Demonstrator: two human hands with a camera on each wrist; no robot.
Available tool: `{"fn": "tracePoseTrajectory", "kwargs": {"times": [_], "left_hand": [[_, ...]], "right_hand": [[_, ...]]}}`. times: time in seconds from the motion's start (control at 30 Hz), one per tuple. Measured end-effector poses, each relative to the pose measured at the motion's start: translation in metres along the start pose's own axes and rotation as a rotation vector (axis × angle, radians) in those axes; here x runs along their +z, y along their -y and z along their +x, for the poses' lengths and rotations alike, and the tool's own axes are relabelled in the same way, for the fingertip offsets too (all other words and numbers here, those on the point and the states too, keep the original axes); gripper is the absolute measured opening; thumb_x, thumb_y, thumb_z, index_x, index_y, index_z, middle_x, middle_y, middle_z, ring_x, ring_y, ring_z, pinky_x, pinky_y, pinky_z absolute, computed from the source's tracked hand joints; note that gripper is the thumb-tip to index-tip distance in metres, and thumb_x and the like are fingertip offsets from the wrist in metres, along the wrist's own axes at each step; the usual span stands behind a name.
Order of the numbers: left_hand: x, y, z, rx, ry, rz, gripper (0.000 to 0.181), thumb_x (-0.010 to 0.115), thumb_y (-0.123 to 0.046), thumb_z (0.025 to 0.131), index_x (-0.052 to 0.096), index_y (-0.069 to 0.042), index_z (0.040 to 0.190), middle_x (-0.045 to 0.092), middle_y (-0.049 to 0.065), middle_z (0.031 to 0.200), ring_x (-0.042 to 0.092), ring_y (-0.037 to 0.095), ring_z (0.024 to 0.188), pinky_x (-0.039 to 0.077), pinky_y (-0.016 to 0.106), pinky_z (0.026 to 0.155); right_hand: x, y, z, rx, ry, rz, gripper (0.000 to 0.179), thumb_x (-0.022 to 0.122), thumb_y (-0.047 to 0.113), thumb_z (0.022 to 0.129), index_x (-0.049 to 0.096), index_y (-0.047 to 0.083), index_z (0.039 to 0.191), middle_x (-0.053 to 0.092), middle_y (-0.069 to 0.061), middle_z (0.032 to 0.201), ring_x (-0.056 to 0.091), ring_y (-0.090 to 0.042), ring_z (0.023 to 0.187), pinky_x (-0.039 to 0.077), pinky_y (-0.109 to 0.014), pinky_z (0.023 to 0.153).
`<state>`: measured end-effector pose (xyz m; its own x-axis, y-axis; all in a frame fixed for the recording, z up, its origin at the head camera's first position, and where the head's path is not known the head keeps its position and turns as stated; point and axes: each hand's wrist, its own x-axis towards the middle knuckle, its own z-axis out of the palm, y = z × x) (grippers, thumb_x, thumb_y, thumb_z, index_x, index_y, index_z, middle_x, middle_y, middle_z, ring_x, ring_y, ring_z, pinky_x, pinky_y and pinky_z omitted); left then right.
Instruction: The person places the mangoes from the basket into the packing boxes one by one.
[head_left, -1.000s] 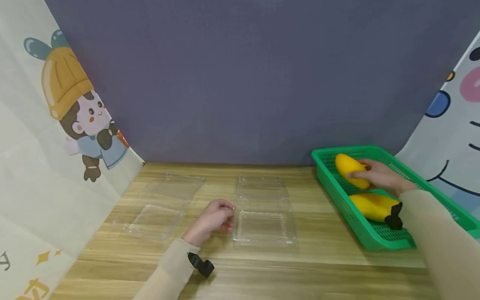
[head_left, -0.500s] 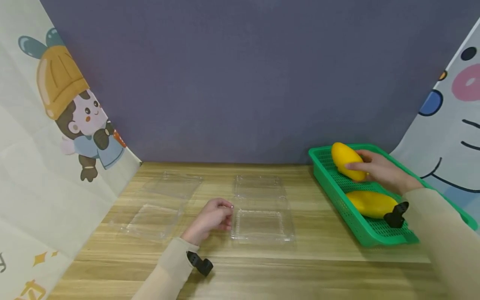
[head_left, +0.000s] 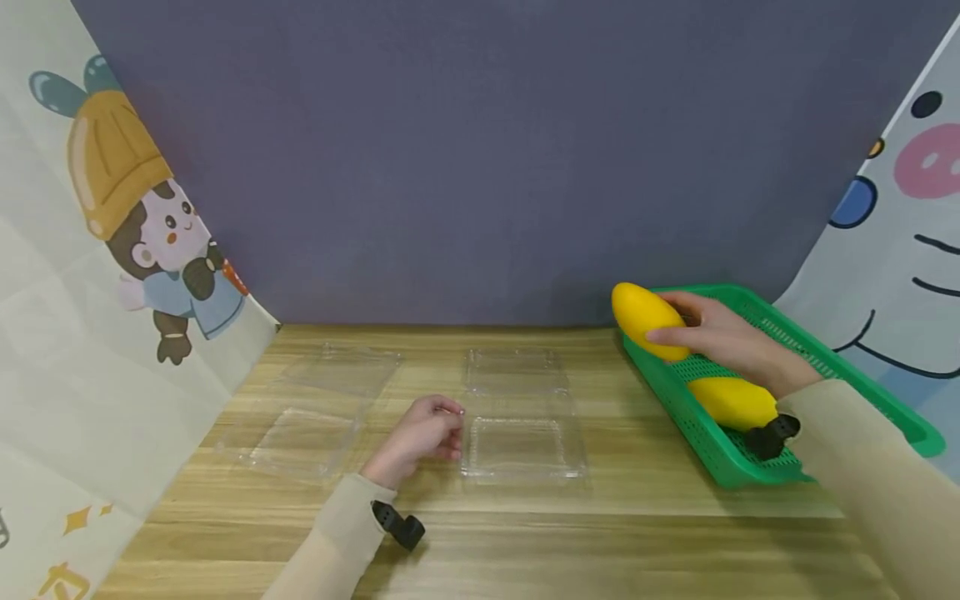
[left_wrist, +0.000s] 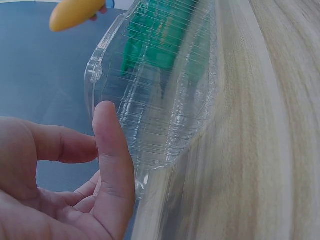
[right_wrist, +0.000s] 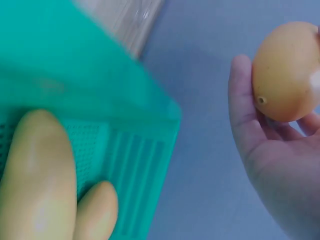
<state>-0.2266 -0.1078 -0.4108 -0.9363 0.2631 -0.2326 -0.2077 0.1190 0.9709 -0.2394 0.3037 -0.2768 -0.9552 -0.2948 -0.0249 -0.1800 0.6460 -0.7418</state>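
Observation:
My right hand (head_left: pixel 712 333) holds a yellow mango (head_left: pixel 645 321) up over the left rim of the green basket (head_left: pixel 675 417); in the right wrist view the thumb lies along one side of this mango (right_wrist: pixel 287 75). Another mango (head_left: pixel 731 402) lies in the basket. My left hand (head_left: pixel 426 433) stays at the left edge of a clear plastic clamshell container (head_left: pixel 525 446), which lies unfolded on the table. In the left wrist view, thumb and forefinger come together right at the rim of this ribbed container (left_wrist: pixel 155 115).
Left of my left hand lies a second clear clamshell container (head_left: pixel 307 437), also unfolded. A smaller mango end (right_wrist: pixel 97 212) shows beside the large one in the basket. A dark backdrop (head_left: pixel 450 167) stands behind the wooden table (head_left: pixel 480 542).
My right hand has lifted the mango from inside the basket and carried it left, over the basket's left rim. The left hand keeps its place at the container.

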Motion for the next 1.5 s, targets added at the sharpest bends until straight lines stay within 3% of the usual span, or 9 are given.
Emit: {"fn": "tracePoseTrajectory", "kwargs": {"times": [0.43,0.7,0.93,1.07,1.5], "left_hand": [[-0.002,-0.001,0.001,0.014,0.008,-0.001,0.028,0.052,0.0,0.096,0.05,0.011,0.122,0.057,0.014,0.083,0.057,0.019,0.067,0.058,0.028,0.06],[0.002,0.0,0.0,0.003,0.005,-0.004,0.029,0.052,-0.001,0.097,0.049,0.01,0.123,0.057,0.012,0.08,0.057,0.018,0.065,0.057,0.028,0.057],[0.002,-0.001,-0.002,0.01,-0.006,-0.016,0.028,0.053,0.0,0.096,0.05,0.009,0.122,0.056,0.011,0.079,0.056,0.018,0.063,0.057,0.028,0.055],[0.002,0.001,-0.001,0.013,0.002,-0.014,0.028,0.052,0.0,0.095,0.049,0.01,0.121,0.056,0.011,0.078,0.057,0.017,0.063,0.057,0.028,0.056],[0.0,0.003,0.002,0.022,0.008,0.007,0.03,0.052,-0.002,0.096,0.049,0.011,0.122,0.057,0.013,0.081,0.057,0.019,0.065,0.058,0.03,0.058]], "right_hand": [[0.04,0.048,-0.007,-0.131,0.002,0.035,0.065,0.068,0.035,0.098,0.04,0.013,0.153,0.057,-0.009,0.135,0.057,-0.03,0.109,0.054,-0.037,0.088],[0.061,0.059,-0.017,-0.203,-0.018,-0.024,0.064,0.071,0.031,0.096,0.043,0.012,0.151,0.06,-0.008,0.126,0.057,-0.028,0.101,0.054,-0.039,0.082],[0.084,0.065,-0.022,-0.273,0.001,0.006,0.061,0.073,0.028,0.095,0.048,0.011,0.147,0.062,-0.007,0.122,0.059,-0.027,0.096,0.056,-0.036,0.077],[0.098,0.067,-0.022,-0.262,-0.009,0.01,0.062,0.076,0.034,0.092,0.05,0.015,0.145,0.062,-0.005,0.124,0.059,-0.025,0.097,0.057,-0.039,0.078],[0.136,0.069,-0.008,-0.26,-0.102,-0.057,0.063,0.079,0.036,0.087,0.056,0.01,0.139,0.066,-0.005,0.12,0.061,-0.019,0.092,0.054,-0.038,0.078]]}}
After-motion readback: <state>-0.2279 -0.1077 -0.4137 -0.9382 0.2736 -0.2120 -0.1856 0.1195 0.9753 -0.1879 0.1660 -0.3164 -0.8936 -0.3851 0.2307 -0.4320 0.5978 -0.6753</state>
